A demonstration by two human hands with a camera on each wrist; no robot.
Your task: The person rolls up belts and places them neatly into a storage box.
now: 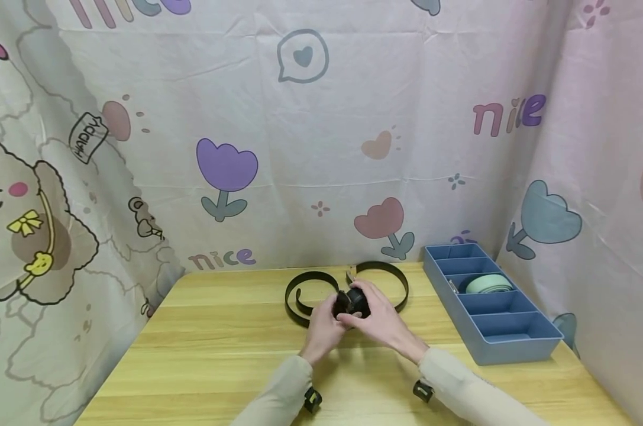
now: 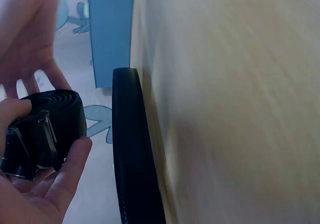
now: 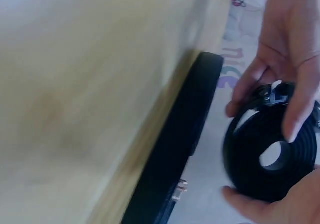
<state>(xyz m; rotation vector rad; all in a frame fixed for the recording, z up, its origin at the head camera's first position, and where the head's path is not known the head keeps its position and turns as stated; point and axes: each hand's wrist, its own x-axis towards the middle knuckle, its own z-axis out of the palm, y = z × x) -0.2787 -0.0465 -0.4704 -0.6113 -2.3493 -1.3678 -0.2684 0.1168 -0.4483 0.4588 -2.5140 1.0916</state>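
Between both hands, above the table, is a tightly rolled black belt (image 1: 359, 303). My left hand (image 1: 323, 331) holds its buckle side; in the left wrist view the thumb lies over the roll near the buckle (image 2: 45, 141) and fingers support it below. My right hand (image 1: 384, 322) grips the roll's other side. The right wrist view shows the coil's (image 3: 245, 156) spiral face and round centre hole. Behind the hands, another black belt (image 1: 288, 296) stands on edge in wide loops, a metal buckle (image 1: 351, 273) at the right loop; the hands hide where the loops meet.
A blue-grey divided tray (image 1: 462, 322) stands at the table's right side. One compartment holds a pale green rolled strap (image 1: 488, 284). A printed cloth (image 1: 310, 148) hangs behind the wooden table (image 1: 220, 343) and along both sides.
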